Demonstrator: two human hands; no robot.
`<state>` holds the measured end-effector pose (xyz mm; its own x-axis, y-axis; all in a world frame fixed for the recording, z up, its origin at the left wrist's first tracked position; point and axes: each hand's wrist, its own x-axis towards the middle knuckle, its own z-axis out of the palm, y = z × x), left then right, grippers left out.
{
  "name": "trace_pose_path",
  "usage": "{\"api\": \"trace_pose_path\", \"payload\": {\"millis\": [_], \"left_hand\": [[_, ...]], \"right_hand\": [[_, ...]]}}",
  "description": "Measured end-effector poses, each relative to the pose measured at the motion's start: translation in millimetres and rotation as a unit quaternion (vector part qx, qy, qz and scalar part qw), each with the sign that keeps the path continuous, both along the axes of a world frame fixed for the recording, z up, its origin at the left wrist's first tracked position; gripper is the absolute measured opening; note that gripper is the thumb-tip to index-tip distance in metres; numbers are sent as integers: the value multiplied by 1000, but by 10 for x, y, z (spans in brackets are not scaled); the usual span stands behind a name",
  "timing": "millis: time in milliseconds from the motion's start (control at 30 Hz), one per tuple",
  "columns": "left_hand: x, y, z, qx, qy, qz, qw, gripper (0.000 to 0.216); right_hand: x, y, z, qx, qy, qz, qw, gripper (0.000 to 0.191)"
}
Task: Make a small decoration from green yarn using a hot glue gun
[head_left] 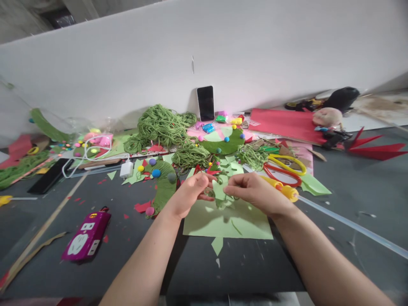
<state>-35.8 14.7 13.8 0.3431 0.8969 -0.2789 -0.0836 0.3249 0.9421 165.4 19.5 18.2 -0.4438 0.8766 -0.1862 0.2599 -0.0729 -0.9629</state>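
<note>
My right hand (250,189) pinches the edge of a small cut piece of light green paper (219,190). From the other side my left hand (193,191) holds the same piece, its fingers curled around the left edge. Some thin green strands show close to the fingertips, but whether they are attached to the paper I cannot tell. Below both hands lies a light green paper sheet (223,225) with small scraps on it. A curved green crepe-wrapped piece (165,182) with coloured pompoms rests left of my left hand.
Beside my right hand lie a glue gun with a long glue stick (350,225) and scissors with red and yellow handles (287,168). A green yarn heap (162,129), an upright phone (205,104) and red card (283,123) are behind. A purple box-shaped device (86,236) sits left.
</note>
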Motion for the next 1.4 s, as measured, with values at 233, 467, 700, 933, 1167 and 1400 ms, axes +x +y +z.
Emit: {"api": "trace_pose_path", "payload": {"millis": [233, 467, 700, 933, 1167, 1400], "left_hand": [[95, -39, -42, -75, 32, -48, 996, 51], [104, -35, -52, -75, 38, -34, 996, 48], [60, -41, -57, -77, 36, -67, 994, 58], [99, -19, -102, -46, -29, 50, 997, 64], [136, -8, -103, 28, -85, 126, 988, 55], [157, -34, -104, -12, -74, 75, 994, 54]], "right_hand": [[-34, -1, -7, 8, -12, 26, 1000, 23], [-71, 11, -38, -4, -13, -9, 1000, 25], [-16, 43, -79, -19, 29, -79, 996, 29], [-33, 95, -131, -28, 154, -150, 976, 36], [-123, 0, -105, -97, 443, -88, 887, 32], [-195, -183, 6, -133, 617, 33, 775, 33]]}}
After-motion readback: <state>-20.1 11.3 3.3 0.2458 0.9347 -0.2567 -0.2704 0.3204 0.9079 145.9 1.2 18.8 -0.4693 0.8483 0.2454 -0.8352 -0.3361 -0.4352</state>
